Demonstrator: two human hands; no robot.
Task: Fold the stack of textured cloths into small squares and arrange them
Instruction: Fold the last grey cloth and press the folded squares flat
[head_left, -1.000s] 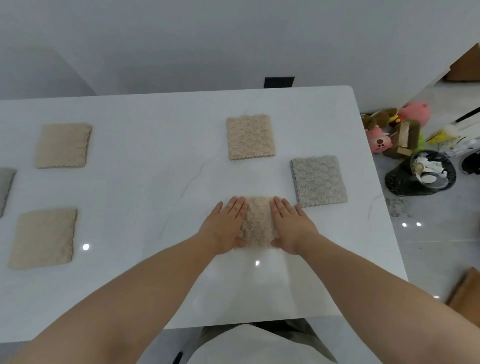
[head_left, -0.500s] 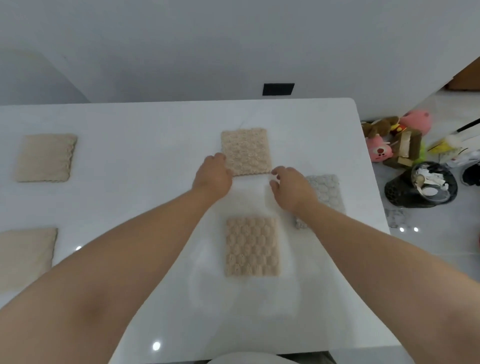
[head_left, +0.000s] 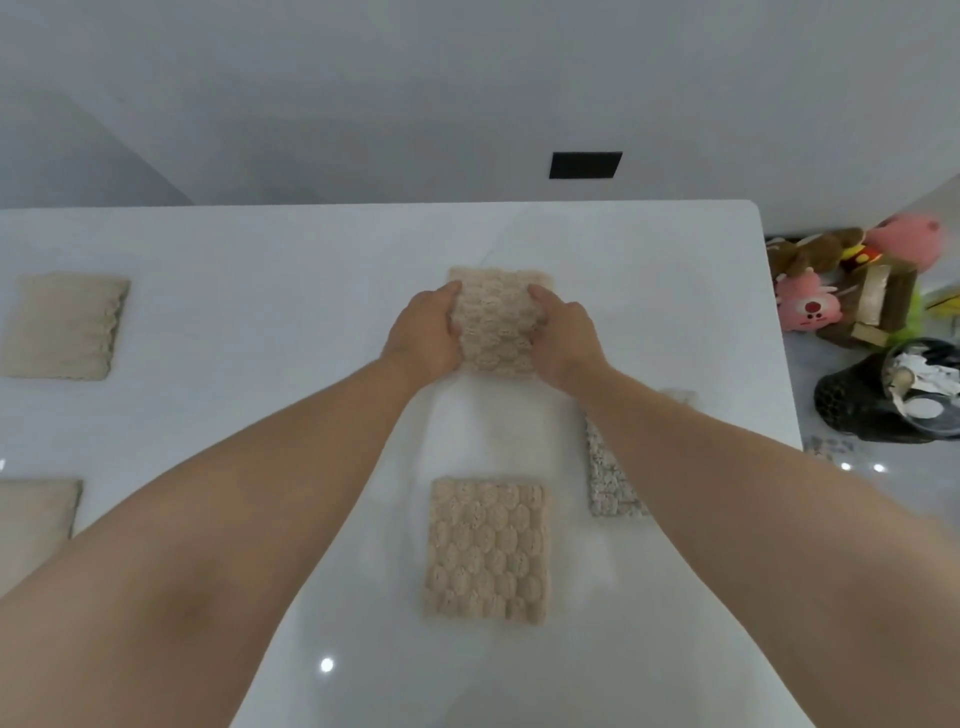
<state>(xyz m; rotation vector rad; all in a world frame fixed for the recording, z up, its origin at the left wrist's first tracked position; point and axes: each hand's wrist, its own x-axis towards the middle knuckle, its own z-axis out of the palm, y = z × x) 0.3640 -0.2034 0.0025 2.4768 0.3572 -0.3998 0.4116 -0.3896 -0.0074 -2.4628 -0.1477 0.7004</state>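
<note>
Arranging seems the step in hand. The left hand (head_left: 423, 335) and right hand (head_left: 569, 340) each grip a side edge of a beige bubble-textured folded cloth (head_left: 496, 322), fingers curled round it so that it bunches a little. It sits toward the far edge of the glossy white counter (head_left: 260, 244), right of the middle. Whether it is lifted or touching the surface I cannot tell.

The next move likely calls for keeping the folds from springing open, setting the cloth square with its neighbours, then pressing it flat.

Five folded cloths show. Four are beige:
- the held one
- a second beige cloth (head_left: 485, 548) between the forearms, nearer the front edge
- a third beige cloth (head_left: 65, 325) by the left edge
- a fourth beige cloth (head_left: 36, 519) nearer along that edge, cut off by the frame

One grey textured cloth (head_left: 608, 480) lies toward the right edge, partly hidden under the right forearm.
</note>
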